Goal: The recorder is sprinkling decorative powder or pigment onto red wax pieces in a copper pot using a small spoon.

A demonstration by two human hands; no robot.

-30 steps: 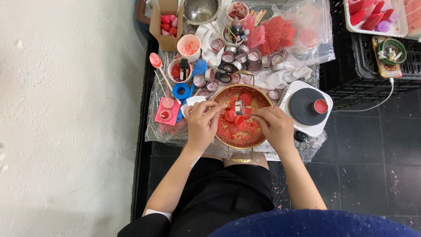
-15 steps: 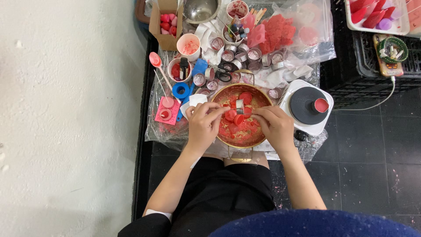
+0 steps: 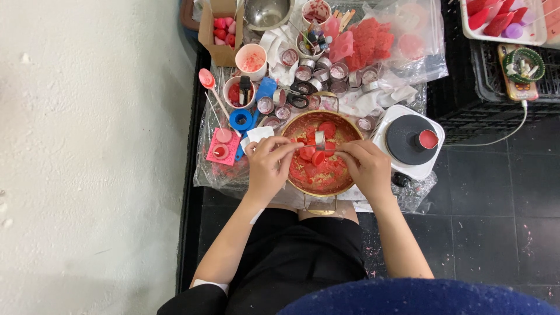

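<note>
A round brass-coloured pot [image 3: 352, 178] sits in front of me, holding red wax chunks and crumbs. My left hand [image 3: 267, 166] hovers over the pot's left rim, fingers pinched on a small round metal tin [image 3: 319, 139]. My right hand [image 3: 366, 166] is over the right rim, fingers pinched on a thin tool that reaches toward the tin. Red wax discs [image 3: 318, 157] lie just under the tin.
A white hot plate [image 3: 411, 140] with a small red cup stands right of the pot. Several small metal tins [image 3: 318, 73], cups, a blue tape roll [image 3: 240, 120], a pink square mould [image 3: 221, 149], a cardboard box [image 3: 221, 29] and red wax pieces crowd the plastic-covered surface. A black crate [image 3: 496, 93] sits right.
Both hands stay over the pot. The tin has turned slightly between the fingers; little else has moved.
</note>
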